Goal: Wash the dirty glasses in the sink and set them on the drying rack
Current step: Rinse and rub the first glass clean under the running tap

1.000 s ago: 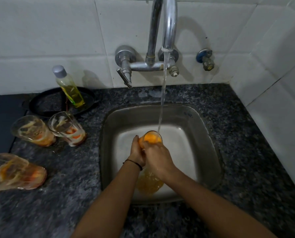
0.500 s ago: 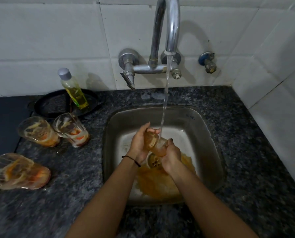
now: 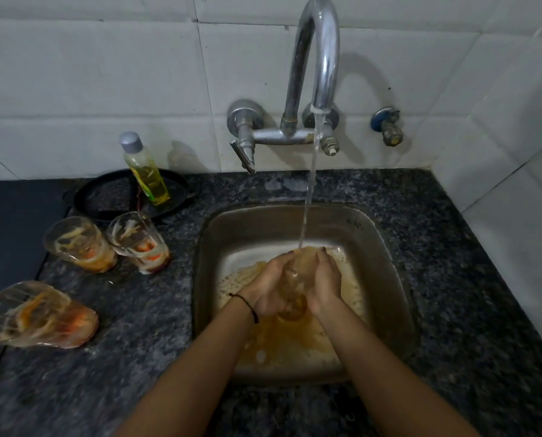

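On the counter (image 3: 452, 279), at nine o'clock from the sink (image 3: 386, 247), three smeared glasses (image 3: 77, 244) stand unwashed, and no drying rack shows. At the sink's centre one glass (image 3: 295, 279) sits under the tap stream (image 3: 309, 197), with the fingers of the left hand (image 3: 269, 285) and right hand (image 3: 326, 282) curled round it. I judge the task barely begun.

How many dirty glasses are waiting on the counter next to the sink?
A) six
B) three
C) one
B, three: the far glass and the middle glass sit by the yellow bottle, and the near glass sits closer to the camera. The left hand and right hand hold a fourth glass over the sink.
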